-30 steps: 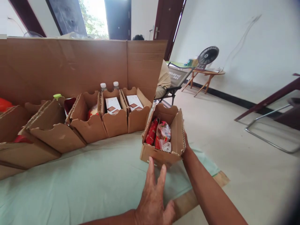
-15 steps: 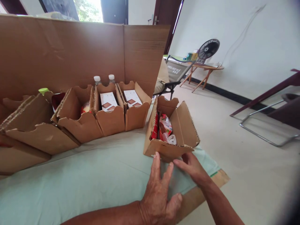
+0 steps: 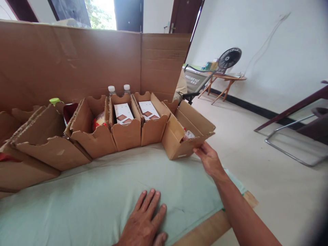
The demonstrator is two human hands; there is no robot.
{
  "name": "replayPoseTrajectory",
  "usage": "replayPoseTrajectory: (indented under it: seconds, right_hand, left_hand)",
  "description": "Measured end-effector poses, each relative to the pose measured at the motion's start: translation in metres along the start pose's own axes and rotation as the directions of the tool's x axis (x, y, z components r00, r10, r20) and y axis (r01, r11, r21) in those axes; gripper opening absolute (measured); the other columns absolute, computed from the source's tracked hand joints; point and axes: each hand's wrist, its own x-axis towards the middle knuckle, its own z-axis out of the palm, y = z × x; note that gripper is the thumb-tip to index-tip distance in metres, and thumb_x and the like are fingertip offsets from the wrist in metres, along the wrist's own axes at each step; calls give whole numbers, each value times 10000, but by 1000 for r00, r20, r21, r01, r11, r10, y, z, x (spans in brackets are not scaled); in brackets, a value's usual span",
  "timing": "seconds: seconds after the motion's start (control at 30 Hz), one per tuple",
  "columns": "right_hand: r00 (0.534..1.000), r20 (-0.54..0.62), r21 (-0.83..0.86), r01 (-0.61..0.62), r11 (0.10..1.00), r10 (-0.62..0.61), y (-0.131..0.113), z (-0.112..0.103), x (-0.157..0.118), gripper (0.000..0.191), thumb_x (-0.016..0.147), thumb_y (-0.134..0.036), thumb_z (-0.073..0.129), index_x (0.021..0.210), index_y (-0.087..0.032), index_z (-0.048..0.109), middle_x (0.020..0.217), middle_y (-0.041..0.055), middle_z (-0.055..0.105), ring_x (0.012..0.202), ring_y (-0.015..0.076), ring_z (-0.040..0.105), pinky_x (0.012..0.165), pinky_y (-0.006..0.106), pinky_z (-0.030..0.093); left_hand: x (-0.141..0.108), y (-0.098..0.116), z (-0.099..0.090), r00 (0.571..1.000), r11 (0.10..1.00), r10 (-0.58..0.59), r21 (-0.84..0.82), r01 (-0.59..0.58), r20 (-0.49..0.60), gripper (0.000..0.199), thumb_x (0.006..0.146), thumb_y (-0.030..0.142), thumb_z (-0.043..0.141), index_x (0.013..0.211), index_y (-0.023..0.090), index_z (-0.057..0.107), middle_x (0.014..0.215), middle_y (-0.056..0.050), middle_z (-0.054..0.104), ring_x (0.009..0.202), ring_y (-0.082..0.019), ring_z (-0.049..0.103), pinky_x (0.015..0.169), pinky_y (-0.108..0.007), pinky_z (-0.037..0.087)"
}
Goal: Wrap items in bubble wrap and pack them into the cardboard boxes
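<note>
At the right end of a row of cardboard bins, a cardboard box (image 3: 188,147) stands angled against its neighbour. Partly hidden behind its front wall are packets in clear and red wrapping (image 3: 189,134). My right hand (image 3: 210,159) grips the box at its right front corner, thumb on the front and fingers round the side. On the pale green cloth (image 3: 84,201) my left hand (image 3: 145,218) lies palm down with fingers spread, holding nothing. White boxes with brown squares (image 3: 123,114) sit in the two bins just left of the gripped box.
Behind the row rises a tall cardboard panel (image 3: 97,65). Two white-capped bottles (image 3: 111,89) stand behind the bins. A folding chair (image 3: 196,80), a fan (image 3: 230,58) on a wooden table (image 3: 228,78) and a metal-legged chair (image 3: 289,155) are to the right.
The box has shifted back and left against the end of the row, with my right hand following on its corner. My left hand has drawn away from its front, down onto the cloth.
</note>
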Motion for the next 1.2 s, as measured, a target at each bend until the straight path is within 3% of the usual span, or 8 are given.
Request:
replayPoseTrajectory:
  seconds: [0.23,0.43,0.6,0.67,0.83,0.97,1.07,1.2]
  right_hand:
    - [998,-34,-56,43,998,-45,15,33,68,406,678,-385,733,1042,-215,675,1069,67,747,1074,273,652,1048,469,473]
    - [992,-102,-140,56,989,-71,19,54,93,366,687,-425,703,979,-207,682,984,84,761,955,281,681,961,495,531]
    - [955,-245,-249,107,963,-170,-18,56,67,388,736,-431,717,1040,-191,691,1048,124,734,985,300,665,968,518,519]
    - [944,-219,-291,178,940,-246,-46,69,50,399,819,-440,682,1146,-211,684,1039,95,729,933,265,671,936,460,532]
    - [921,294,-473,373,798,-256,-103,133,39,577,887,-294,599,1460,-297,542,837,-4,729,669,208,648,750,351,529]
    - [908,372,-633,399,664,-191,-112,159,53,272,822,-210,560,1004,-261,756,782,36,747,747,266,684,736,354,489]
    - [901,370,-619,421,663,-227,-113,149,36,215,845,-232,515,873,-255,727,791,45,760,759,268,699,717,353,483]
    - [901,341,-590,427,685,-267,-122,99,-35,206,847,-279,532,921,-281,724,781,20,761,650,233,684,613,332,487]
  left_hand:
    - [2,3,12,991,1000,-12,21,15,-132,555,956,520,590,1409,201,579,1534,-169,541,1500,-332,397,1210,-506,327]
    - [1,-2,21,981,998,45,44,-37,-190,586,969,573,565,1398,173,584,1489,-190,575,1483,-351,404,1238,-508,260]
    - [2,-5,24,974,994,75,96,-55,-215,667,969,680,481,1389,172,586,1447,-194,606,1470,-350,425,1247,-504,229]
    - [1,-3,24,984,998,43,58,-33,-171,639,971,650,510,1389,172,580,1465,-200,592,1468,-356,432,1233,-517,261]
    - [2,2,21,997,997,-48,-61,44,-64,584,947,522,608,1430,200,546,1547,-195,518,1479,-368,430,1199,-554,340]
    - [5,3,11,990,982,-127,-145,117,-67,511,937,447,625,1381,197,584,1568,-201,490,1485,-374,423,1173,-560,403]
    - [4,3,-6,952,945,-271,-227,235,-144,504,950,290,573,1442,189,527,1648,-213,354,1528,-376,345,1158,-588,422]
    - [-4,0,-38,848,854,-476,-354,381,-234,598,951,185,511,1534,228,389,1690,-192,253,1537,-345,330,1164,-588,419]
